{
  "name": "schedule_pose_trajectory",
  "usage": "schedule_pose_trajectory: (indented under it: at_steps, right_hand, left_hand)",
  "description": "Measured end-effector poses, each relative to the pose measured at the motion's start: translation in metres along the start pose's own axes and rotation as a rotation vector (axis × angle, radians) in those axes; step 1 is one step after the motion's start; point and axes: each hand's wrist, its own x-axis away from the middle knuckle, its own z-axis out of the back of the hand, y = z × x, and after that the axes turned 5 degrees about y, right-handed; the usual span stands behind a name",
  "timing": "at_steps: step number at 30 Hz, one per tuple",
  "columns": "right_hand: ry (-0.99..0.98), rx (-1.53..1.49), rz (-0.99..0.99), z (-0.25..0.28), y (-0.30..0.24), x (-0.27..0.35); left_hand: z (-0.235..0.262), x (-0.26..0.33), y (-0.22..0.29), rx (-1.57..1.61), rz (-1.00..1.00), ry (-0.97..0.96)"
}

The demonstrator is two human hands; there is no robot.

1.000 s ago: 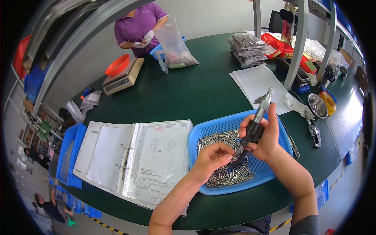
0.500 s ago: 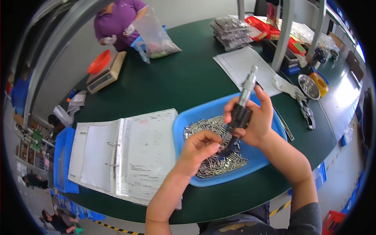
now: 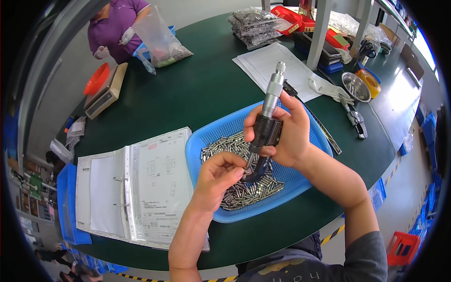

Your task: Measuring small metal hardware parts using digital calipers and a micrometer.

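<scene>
A factory inspection bench: my hands work over a blue plastic basket of small metal pins on a green worktable, beside an open ring binder of technical drawings and bagged parts.

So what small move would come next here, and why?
Probably turning the gauge's knurled end closed: the right hand grips it upright over the blue basket, and the left hand holds a small metal pin at its jaw.
</scene>
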Motion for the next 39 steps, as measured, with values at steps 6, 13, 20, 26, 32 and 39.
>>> schedule_pose_trajectory:
  at_steps: [6,13,20,26,32,39]
  right_hand:
    - [-0.053,0.104,0.046,-0.001,0.002,0.002]
    - [0.105,0.179,0.059,-0.001,0.004,-0.002]
    - [0.178,0.167,0.07,0.002,0.003,-0.004]
    - [0.177,0.142,0.08,0.002,0.002,-0.002]
    - [0.162,0.179,0.12,0.001,0.003,-0.001]
    - [0.169,0.141,0.179,0.001,0.007,0.0]
  left_hand:
    - [-0.001,0.0,0.001,-0.022,0.007,0.006]
    - [-0.003,-0.001,0.001,-0.01,0.061,0.071]
    - [-0.011,-0.003,-0.001,-0.14,-0.062,0.182]
    - [-0.012,-0.003,-0.003,-0.202,-0.101,0.181]
    - [-0.013,-0.002,-0.002,-0.21,-0.101,0.211]
    - [-0.01,-0.001,-0.005,-0.256,-0.105,0.258]
